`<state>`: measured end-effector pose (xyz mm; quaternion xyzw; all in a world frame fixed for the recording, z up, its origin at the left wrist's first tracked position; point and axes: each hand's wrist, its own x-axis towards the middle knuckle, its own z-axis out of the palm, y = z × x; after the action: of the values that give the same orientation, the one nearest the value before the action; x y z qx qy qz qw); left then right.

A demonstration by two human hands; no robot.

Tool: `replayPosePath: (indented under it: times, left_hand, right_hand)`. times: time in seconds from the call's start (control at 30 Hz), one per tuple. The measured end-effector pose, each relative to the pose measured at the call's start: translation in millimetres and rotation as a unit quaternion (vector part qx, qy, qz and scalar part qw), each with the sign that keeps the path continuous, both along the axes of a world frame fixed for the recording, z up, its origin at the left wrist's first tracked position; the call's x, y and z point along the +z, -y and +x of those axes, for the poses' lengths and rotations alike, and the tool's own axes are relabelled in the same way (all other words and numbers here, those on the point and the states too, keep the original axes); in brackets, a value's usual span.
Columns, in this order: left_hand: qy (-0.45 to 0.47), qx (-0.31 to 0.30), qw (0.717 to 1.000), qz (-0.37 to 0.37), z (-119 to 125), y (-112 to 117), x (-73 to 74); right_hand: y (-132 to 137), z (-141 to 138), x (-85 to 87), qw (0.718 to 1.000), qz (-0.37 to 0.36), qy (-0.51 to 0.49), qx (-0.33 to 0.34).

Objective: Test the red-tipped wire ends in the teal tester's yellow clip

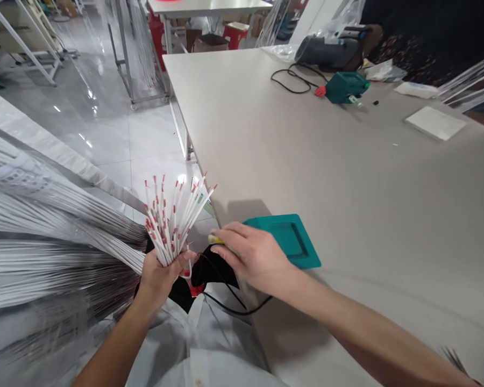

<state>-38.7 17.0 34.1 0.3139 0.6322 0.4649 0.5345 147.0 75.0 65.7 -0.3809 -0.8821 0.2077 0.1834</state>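
My left hand (158, 277) is wrapped round a bundle of white wires (177, 220). Their tips, banded in red, fan upward above the fist, off the table's left edge. Over that edge, my right hand (256, 252) has its fingers closed on a small yellow thing (213, 239), mostly hidden by the hand, so its kind does not show. Behind the right hand lies a flat teal tray-like piece (292, 239) with a sunken middle. Below the hands, a black cable (234, 312) loops across my lap to the table edge.
Long bundles of white wires (56, 226) hang on a rack at my left. On the table (326, 161), a teal box-shaped device (344, 87), a dark grey machine (326, 51) with its cord, and a white flat block (435, 122) stand at the back. A metal frame (123, 59) stands on the floor beyond.
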Motion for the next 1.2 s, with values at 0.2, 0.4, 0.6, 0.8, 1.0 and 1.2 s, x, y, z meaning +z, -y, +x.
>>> replayPosePath:
  times: [0.2,0.4,0.6,0.8,1.0,1.2]
  left_hand:
    - [0.097,-0.029,0.994,0.032,-13,14,8.1]
    - [0.162,-0.043,0.985,0.030,-17,17,9.1]
    - [0.144,-0.058,0.988,0.023,-18,19,5.2]
    - [0.041,0.053,0.998,0.011,-14,12,-7.5]
    - [-0.003,0.046,0.999,0.021,-9,10,-3.5]
    - [-0.025,-0.006,1.000,0.010,-2,13,9.4]
  right_hand:
    - [23,-40,-23.7,0.910,-0.295,-0.289,-0.030]
    - [25,-60,-33.3,0.772,-0.442,-0.451,-0.072]
    - [29,-67,-38.5,0.670,-0.551,-0.491,-0.077]
    - [26,-57,-32.5,0.911,-0.207,-0.329,-0.135]
    - [24,-53,-28.7,0.962,0.057,-0.248,-0.100]
    - [21,-66,-27.4,0.920,-0.139,-0.349,-0.117]
